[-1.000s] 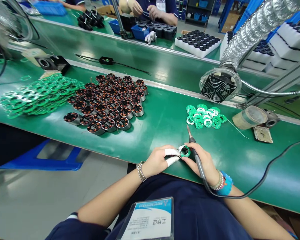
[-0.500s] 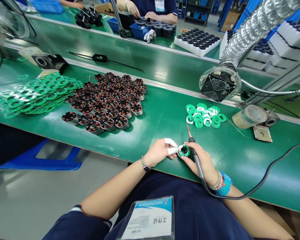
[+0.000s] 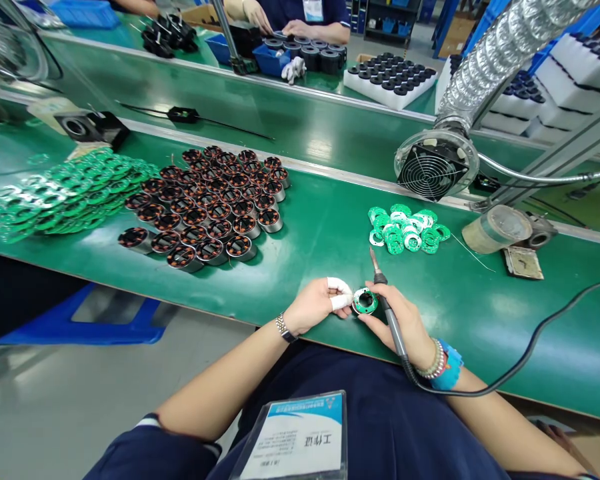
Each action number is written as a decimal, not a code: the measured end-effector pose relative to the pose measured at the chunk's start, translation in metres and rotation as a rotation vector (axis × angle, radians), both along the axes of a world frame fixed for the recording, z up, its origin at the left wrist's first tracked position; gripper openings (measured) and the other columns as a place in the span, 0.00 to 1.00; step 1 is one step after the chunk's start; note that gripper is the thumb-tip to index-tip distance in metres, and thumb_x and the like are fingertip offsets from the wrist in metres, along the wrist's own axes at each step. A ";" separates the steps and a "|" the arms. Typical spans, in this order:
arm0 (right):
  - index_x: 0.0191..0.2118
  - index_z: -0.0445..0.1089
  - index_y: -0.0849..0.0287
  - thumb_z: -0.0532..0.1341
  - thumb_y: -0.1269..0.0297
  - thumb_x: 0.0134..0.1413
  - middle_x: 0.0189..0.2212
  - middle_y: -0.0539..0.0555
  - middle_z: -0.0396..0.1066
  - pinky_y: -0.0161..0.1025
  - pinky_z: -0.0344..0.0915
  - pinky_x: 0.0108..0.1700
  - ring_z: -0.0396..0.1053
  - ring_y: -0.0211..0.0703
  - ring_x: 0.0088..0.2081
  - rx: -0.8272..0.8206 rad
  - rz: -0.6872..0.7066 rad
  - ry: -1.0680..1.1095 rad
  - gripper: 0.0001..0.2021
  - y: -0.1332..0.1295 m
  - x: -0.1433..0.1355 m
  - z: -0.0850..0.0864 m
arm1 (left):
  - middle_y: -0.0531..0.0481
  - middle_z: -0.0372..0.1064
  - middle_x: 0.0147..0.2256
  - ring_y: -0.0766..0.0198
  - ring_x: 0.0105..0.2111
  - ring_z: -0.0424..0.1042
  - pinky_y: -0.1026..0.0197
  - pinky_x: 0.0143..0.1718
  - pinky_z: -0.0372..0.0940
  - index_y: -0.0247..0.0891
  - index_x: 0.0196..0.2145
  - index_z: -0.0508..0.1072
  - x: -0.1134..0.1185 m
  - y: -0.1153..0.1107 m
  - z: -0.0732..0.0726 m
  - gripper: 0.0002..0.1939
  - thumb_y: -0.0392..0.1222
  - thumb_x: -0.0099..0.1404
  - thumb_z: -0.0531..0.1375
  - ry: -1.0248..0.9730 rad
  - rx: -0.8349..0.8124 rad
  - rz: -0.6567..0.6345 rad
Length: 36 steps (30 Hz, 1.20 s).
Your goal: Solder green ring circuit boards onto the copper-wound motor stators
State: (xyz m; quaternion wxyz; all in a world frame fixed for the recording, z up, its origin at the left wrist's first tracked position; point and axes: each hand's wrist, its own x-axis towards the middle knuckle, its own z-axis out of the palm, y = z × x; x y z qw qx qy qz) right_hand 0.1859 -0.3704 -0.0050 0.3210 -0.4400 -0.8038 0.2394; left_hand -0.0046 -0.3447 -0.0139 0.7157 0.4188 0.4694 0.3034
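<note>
A green ring-shaped circuit board [image 3: 365,309] with a dark centre is between my hands near the table's front edge; what lies beneath it is mostly hidden. Thumb and forefinger of my left hand [image 3: 317,305], both wrapped in white finger covers, pinch at its left edge. My right hand [image 3: 407,323] grips a soldering iron [image 3: 392,321], tip pointing up and away from the board. Its thumb and forefinger also steady the board's right side. Farther back lies a loose pile of green and white ring boards [image 3: 407,230].
Several copper-wound motor stators [image 3: 210,213] stand left of centre, beside stacked green board panels [image 3: 70,190]. A fan on a foil duct [image 3: 430,172] hangs at the back right, near a round container [image 3: 497,229]. The iron's cable [image 3: 525,363] crosses the right side. A co-worker sits opposite.
The view has shifted slightly, so everything sits a little farther left. The board has turned or tilted slightly between my fingers; both hands keep their hold.
</note>
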 end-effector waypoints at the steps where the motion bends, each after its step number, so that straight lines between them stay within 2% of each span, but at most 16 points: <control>1: 0.49 0.62 0.56 0.60 0.66 0.52 0.42 0.58 0.70 0.42 0.68 0.43 0.69 0.45 0.42 0.038 -0.002 0.014 0.17 0.000 0.001 0.003 | 0.50 0.70 0.20 0.69 0.20 0.69 0.66 0.26 0.66 0.31 0.25 0.69 0.000 0.000 0.000 0.12 0.42 0.49 0.65 0.001 0.000 0.001; 3: 0.45 0.65 0.56 0.59 0.70 0.54 0.35 0.55 0.72 0.39 0.68 0.37 0.70 0.42 0.36 0.105 -0.007 0.047 0.12 -0.001 0.006 0.012 | 0.50 0.70 0.20 0.69 0.20 0.69 0.66 0.26 0.66 0.31 0.25 0.69 0.000 0.000 0.000 0.12 0.42 0.49 0.65 0.001 0.001 0.001; 5: 0.45 0.67 0.56 0.58 0.73 0.54 0.29 0.52 0.71 0.37 0.67 0.32 0.68 0.40 0.29 0.139 0.004 0.067 0.12 -0.003 0.012 0.022 | 0.50 0.69 0.20 0.69 0.20 0.69 0.66 0.25 0.66 0.31 0.25 0.69 0.000 0.000 -0.001 0.12 0.42 0.49 0.65 -0.002 -0.001 0.002; 8: 0.47 0.67 0.57 0.59 0.73 0.52 0.28 0.53 0.71 0.39 0.66 0.31 0.67 0.40 0.28 0.105 0.039 0.098 0.15 -0.007 0.022 0.035 | 0.50 0.70 0.20 0.68 0.20 0.70 0.66 0.24 0.65 0.31 0.25 0.69 0.000 0.000 -0.002 0.12 0.42 0.49 0.65 0.000 -0.009 0.009; 11: 0.42 0.70 0.57 0.58 0.73 0.52 0.27 0.53 0.70 0.39 0.65 0.30 0.67 0.40 0.28 0.014 0.047 0.142 0.12 -0.010 0.027 0.040 | 0.50 0.70 0.20 0.68 0.20 0.70 0.66 0.24 0.66 0.31 0.25 0.69 0.000 0.000 -0.002 0.11 0.41 0.49 0.65 -0.005 -0.018 0.016; 15: 0.40 0.72 0.57 0.57 0.71 0.53 0.25 0.53 0.71 0.39 0.65 0.28 0.67 0.40 0.26 -0.041 0.045 0.154 0.10 -0.010 0.025 0.039 | 0.50 0.70 0.20 0.68 0.20 0.70 0.66 0.25 0.66 0.31 0.25 0.69 0.000 0.000 -0.001 0.10 0.40 0.49 0.65 -0.012 -0.028 0.027; 25: 0.40 0.72 0.58 0.58 0.73 0.52 0.26 0.54 0.72 0.39 0.65 0.28 0.67 0.40 0.26 -0.019 0.086 0.155 0.10 -0.010 0.024 0.040 | 0.49 0.70 0.20 0.68 0.21 0.70 0.66 0.25 0.67 0.31 0.25 0.70 0.000 0.000 -0.001 0.09 0.39 0.49 0.64 0.013 -0.022 0.032; 28: 0.44 0.69 0.57 0.57 0.72 0.54 0.27 0.53 0.72 0.38 0.66 0.30 0.69 0.39 0.28 -0.013 0.057 0.143 0.11 -0.007 0.027 0.038 | 0.50 0.70 0.19 0.68 0.20 0.70 0.66 0.25 0.66 0.31 0.24 0.69 0.001 0.000 -0.001 0.09 0.39 0.49 0.64 0.008 -0.031 0.029; 31: 0.47 0.65 0.55 0.56 0.71 0.56 0.34 0.53 0.73 0.37 0.69 0.37 0.72 0.40 0.35 -0.026 0.075 0.073 0.13 0.004 0.024 0.030 | 0.50 0.69 0.19 0.68 0.19 0.69 0.66 0.25 0.66 0.31 0.24 0.68 0.002 0.000 -0.001 0.10 0.40 0.50 0.64 -0.001 -0.024 0.022; 34: 0.49 0.61 0.56 0.59 0.67 0.55 0.46 0.57 0.70 0.39 0.68 0.44 0.70 0.43 0.44 -0.084 0.192 -0.026 0.16 0.019 0.018 0.020 | 0.50 0.69 0.20 0.69 0.20 0.69 0.65 0.26 0.66 0.31 0.25 0.68 0.002 0.001 -0.002 0.10 0.41 0.49 0.64 -0.004 -0.018 0.014; 36: 0.50 0.60 0.56 0.61 0.66 0.53 0.46 0.58 0.69 0.38 0.68 0.43 0.71 0.43 0.43 -0.133 0.238 -0.054 0.18 0.026 0.014 0.014 | 0.50 0.69 0.20 0.68 0.21 0.69 0.65 0.26 0.66 0.31 0.26 0.68 0.000 0.000 -0.002 0.11 0.42 0.50 0.63 0.004 -0.008 0.004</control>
